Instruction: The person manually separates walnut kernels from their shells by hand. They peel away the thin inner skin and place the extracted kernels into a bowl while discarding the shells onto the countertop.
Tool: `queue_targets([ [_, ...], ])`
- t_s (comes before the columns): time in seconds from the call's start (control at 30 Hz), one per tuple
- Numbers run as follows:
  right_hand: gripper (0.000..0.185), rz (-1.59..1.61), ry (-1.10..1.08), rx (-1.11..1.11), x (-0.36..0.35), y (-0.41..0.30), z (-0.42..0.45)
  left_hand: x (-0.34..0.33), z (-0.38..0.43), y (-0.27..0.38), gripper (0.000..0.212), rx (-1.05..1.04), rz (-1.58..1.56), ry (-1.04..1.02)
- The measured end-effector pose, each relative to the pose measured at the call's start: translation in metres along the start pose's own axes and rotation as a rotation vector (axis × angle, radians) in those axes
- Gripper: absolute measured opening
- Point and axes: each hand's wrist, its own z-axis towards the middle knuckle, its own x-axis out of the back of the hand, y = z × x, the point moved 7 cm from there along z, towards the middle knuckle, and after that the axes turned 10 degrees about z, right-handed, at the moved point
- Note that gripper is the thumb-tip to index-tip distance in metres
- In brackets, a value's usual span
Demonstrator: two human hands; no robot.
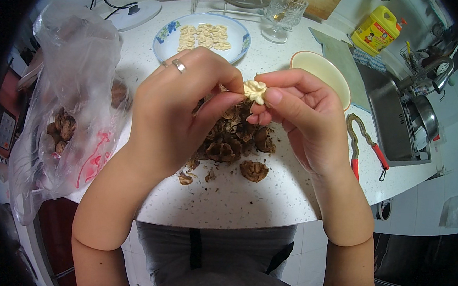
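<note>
A pale, peeled walnut kernel [254,92] is held up between my two hands above the counter. My left hand [188,97], with rings on it, pinches the kernel's left edge with thumb and forefinger. The thumb and fingers of my right hand [306,108] grip its right side. Beneath them lies a heap of broken walnut shells and brown bits [224,150], partly hidden by my hands. One half shell [254,171] sits apart, nearer the counter's edge. Behind my left hand, a blue-rimmed plate [241,31] bears several pale kernels [206,36] in rows.
Whole walnuts [64,125] show in a plastic bag [77,55] at left. A cream bowl [322,72], a red-handled nutcracker [378,155] and a sink [388,113] are at right. Farther back stand a glass goblet [284,12] and a yellow detergent jug [376,31].
</note>
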Motion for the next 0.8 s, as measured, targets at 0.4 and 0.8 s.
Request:
queue_targets([
  [0.4, 0.015, 0.018, 0.004, -0.003, -0.001, -0.001, -0.001, 0.003, -0.001, -0.005, 0.009, 0.103, -0.077, 0.019],
  [0.8, 0.015, -0.106, 0.019, 0.139, -0.004, -0.01, -0.003, -0.017, -0.012, -0.022, 0.005, 0.505, -0.448, -0.164],
])
